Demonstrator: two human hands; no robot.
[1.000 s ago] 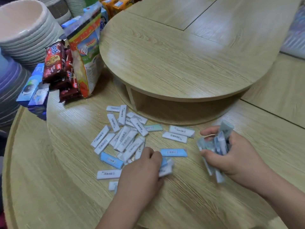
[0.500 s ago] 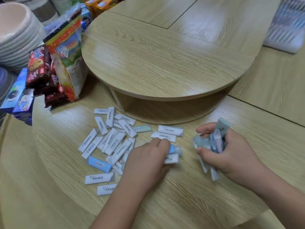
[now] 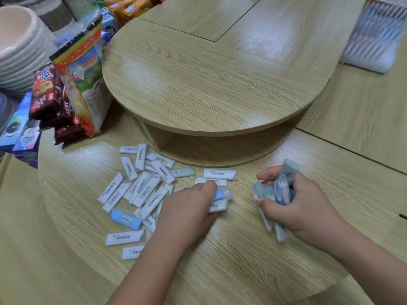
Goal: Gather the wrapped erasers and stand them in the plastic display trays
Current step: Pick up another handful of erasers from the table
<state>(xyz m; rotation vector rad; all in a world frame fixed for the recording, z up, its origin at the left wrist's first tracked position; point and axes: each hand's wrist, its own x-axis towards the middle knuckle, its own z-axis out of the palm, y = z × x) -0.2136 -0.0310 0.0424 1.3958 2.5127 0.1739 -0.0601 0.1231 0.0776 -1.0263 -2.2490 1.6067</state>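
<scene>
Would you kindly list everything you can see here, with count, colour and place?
loose erasers: roughly twenty, mostly white wraps, two blue, one pale green; scattered on the lower table, centre.
lower table: one, light wood; foreground.
raised shelf: one, light wood, rounded; centre.
snack packets: several, red, blue, green-and-white; left.
stacked bowls: one stack, pale; top left.
plastic tray: one, blurred; top right.
left hand: on erasers by the pile.
right hand: shut on bundle of erasers.
</scene>
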